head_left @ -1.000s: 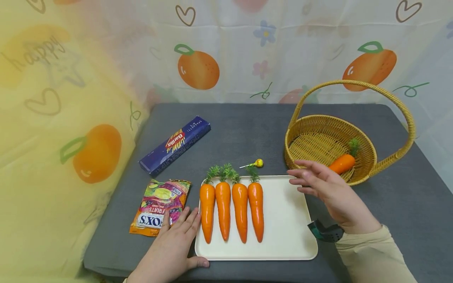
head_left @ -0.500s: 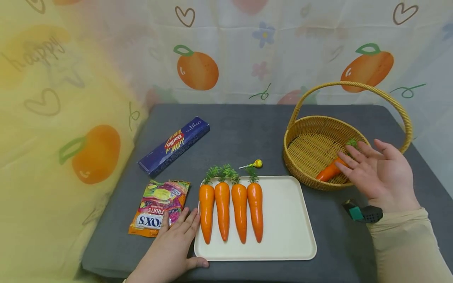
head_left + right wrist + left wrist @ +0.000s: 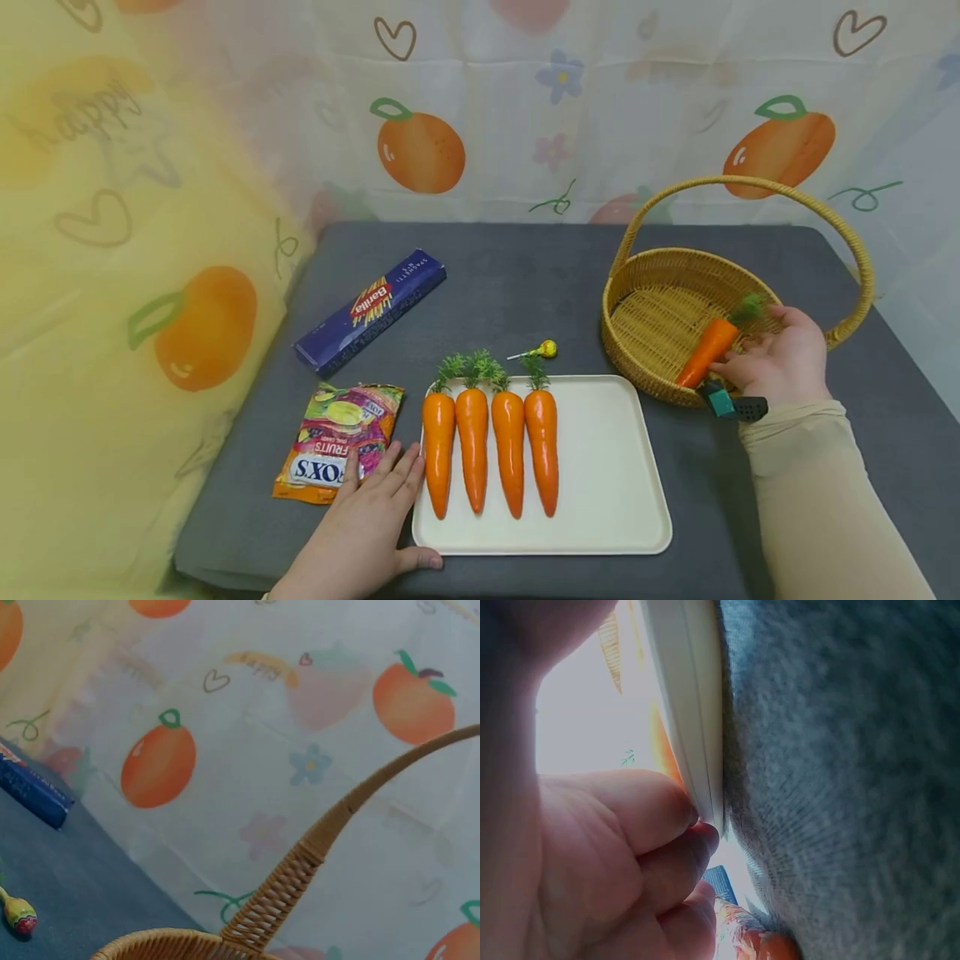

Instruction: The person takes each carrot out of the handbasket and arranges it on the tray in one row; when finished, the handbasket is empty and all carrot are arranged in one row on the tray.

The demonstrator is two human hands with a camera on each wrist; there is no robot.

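Note:
My right hand [image 3: 787,362] reaches over the right rim of the wicker basket [image 3: 615,333]. Its thumb and loosely bent fingers lie close along the right side of an orange carrot [image 3: 708,350] with green leaves; some fingers are partly hidden. Flat on the table, my left hand [image 3: 367,517] touches the left edge of a cream tray [image 3: 607,467], thumb at the front corner. Several carrots [image 3: 472,450] lie side by side on the tray's left half, leaves to the back. In the left wrist view, the fingertips meet the tray's edge [image 3: 694,712].
A candy bag [image 3: 337,442] lies left of the tray, beside my left fingers. Behind it is a blue spaghetti box [image 3: 371,308]. A lollipop [image 3: 546,348] lies behind the tray. The basket's tall handle [image 3: 757,181] arches up, also seen in the right wrist view.
My right hand has moved from over the tray's back right corner, out to the right with the palm turned up, then in to the carrot in the basket. The left hand stays put.

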